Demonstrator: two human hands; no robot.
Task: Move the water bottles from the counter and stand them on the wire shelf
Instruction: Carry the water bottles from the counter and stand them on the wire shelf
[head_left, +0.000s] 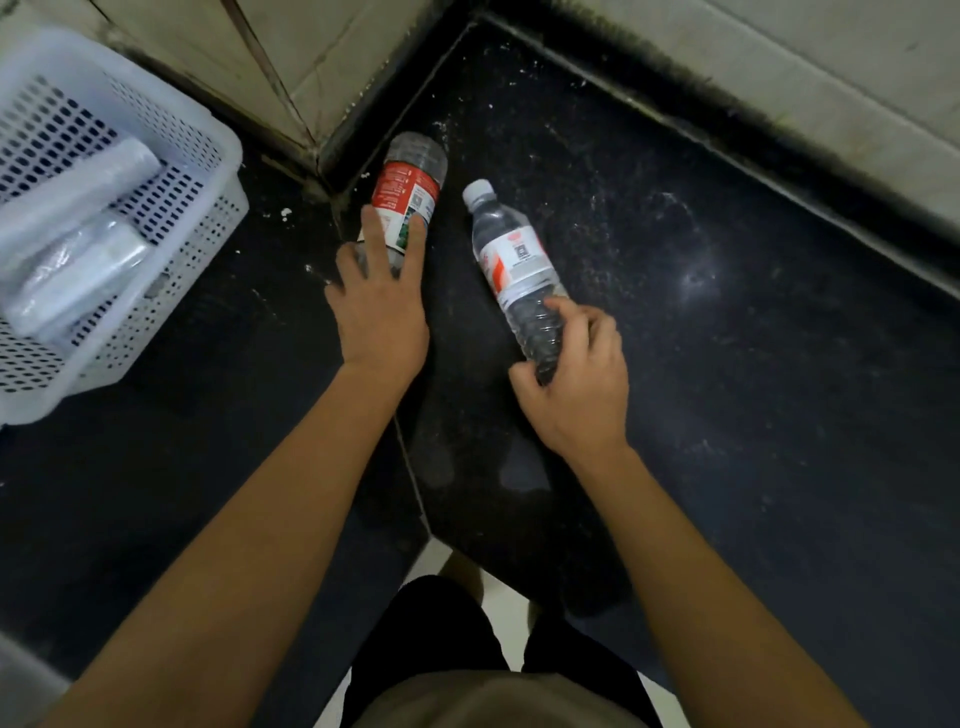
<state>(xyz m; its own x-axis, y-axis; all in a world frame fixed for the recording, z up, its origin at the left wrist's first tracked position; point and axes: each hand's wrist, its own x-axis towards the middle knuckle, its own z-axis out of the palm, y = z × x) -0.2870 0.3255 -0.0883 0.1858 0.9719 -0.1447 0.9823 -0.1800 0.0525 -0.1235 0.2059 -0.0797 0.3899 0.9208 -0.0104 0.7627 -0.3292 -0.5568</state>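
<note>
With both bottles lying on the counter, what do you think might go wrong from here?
The left hand only rests straight fingers on the red-label bottle, which lies on its side and may roll away.
The right hand grips the white-capped bottle near its base, so it might tip or slip when lifted.

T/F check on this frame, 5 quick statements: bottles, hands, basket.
1. Both bottles lie on their sides on the counter. True.
2. The right hand holds the white-cap bottle by its cap. False: it grips the lower body, and the cap is free.
3. The left hand rests on the red-label bottle. True.
4. The basket is empty. False: clear-wrapped packs lie in it.
5. The two bottles touch each other. False: bare counter shows between them.
</note>
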